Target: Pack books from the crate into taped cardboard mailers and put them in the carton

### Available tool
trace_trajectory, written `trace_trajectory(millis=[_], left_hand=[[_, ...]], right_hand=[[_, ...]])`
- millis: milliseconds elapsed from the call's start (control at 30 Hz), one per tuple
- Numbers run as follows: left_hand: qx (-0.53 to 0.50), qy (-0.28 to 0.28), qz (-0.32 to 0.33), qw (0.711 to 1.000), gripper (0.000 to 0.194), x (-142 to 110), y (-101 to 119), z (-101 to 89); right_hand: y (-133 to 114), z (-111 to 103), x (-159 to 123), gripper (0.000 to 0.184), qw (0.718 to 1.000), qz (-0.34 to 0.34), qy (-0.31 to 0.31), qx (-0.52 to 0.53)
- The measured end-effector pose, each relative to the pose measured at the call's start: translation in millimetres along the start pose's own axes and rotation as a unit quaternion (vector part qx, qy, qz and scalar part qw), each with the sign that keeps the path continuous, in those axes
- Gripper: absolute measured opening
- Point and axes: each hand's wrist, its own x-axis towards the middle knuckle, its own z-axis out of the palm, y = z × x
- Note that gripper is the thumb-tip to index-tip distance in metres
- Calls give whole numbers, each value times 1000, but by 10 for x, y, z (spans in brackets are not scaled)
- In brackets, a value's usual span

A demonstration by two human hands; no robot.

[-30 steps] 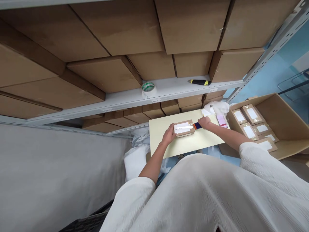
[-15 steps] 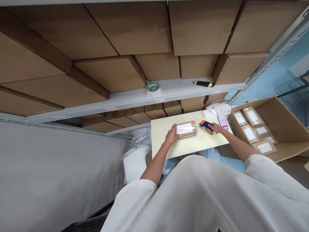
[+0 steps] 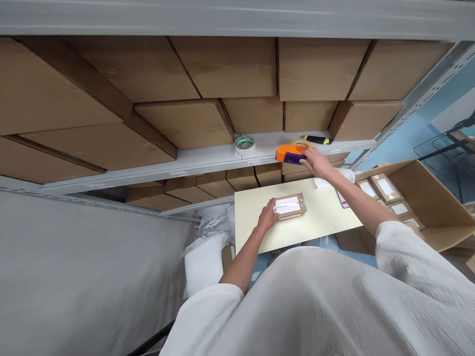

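A loose, plain white shirt (image 3: pixel 315 306) with soft creases in its cloth is worn. At the shirt's left side hangs a wide short left sleeve (image 3: pixel 210 314); at its right side, a matching right sleeve (image 3: pixel 408 252) wrinkles into folds. Beyond the shirt, the forearms (image 3: pixel 243 257), left hand (image 3: pixel 267 216) and right hand (image 3: pixel 318 162) are bare.

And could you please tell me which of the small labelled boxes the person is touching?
The labelled box on the pale tabletop, with the left hand on its left end; the other boxes sit untouched in the large open carton.
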Motion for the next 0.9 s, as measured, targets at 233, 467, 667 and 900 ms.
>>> trace_trajectory(millis=[233, 467, 667, 900], left_hand=[[-21, 5, 4, 1000, 88, -13, 8, 28], [-22, -1, 16, 1000, 85, -37, -19, 25], [-10, -8, 39, 999, 80, -60, -58, 36], [57, 12, 24, 998, 76, -90, -24, 48]], right_hand=[[161, 266, 898, 61, 999, -47, 9, -7], [155, 372, 1007, 64, 999, -26, 29, -8], [5, 392, 510, 69, 995, 8, 98, -30], [-56, 692, -884, 58, 980, 197, 4, -39]])
